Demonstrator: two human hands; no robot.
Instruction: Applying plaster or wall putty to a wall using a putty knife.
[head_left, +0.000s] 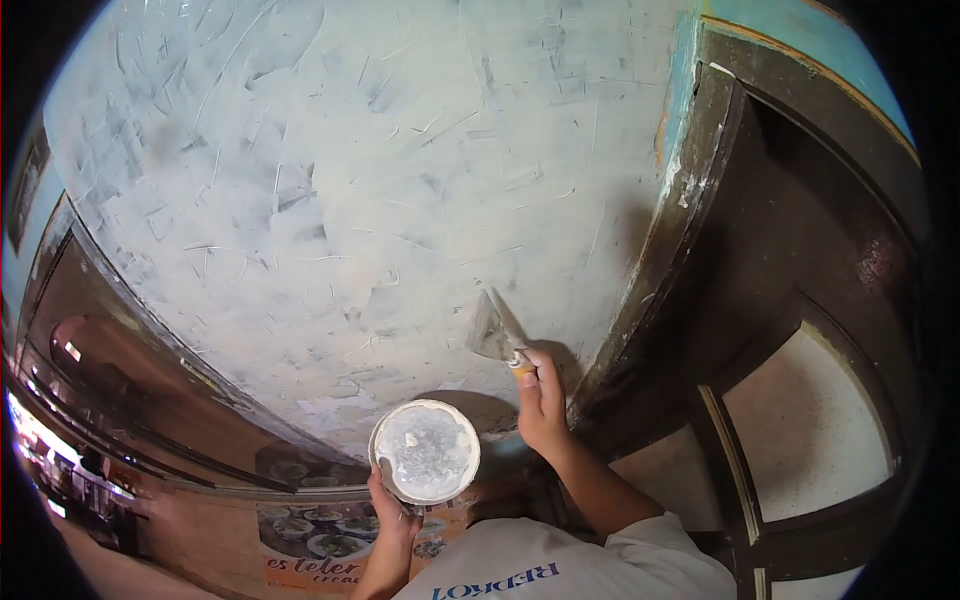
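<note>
My right hand [544, 405] is closed around the handle of a putty knife [497, 328], whose broad triangular blade lies on or very close to the wall [400, 170]. A bit of yellow handle shows above my fingers. Lower and to the left, my left hand [393, 517] grips a round white tub [376, 462] by its side, fingers partly hidden beneath it. Thick white paste [428, 452] coats the inside of the tub. Whitish, uneven smears and ridges cover the wall, with greyish patches showing between them.
A dark wooden door frame [690, 190] borders the wall on the right, with a panelled door [800, 430] beside it. On the left runs a wood-framed window [130, 320]. Below hangs an orange printed banner [330, 540] with food pictures.
</note>
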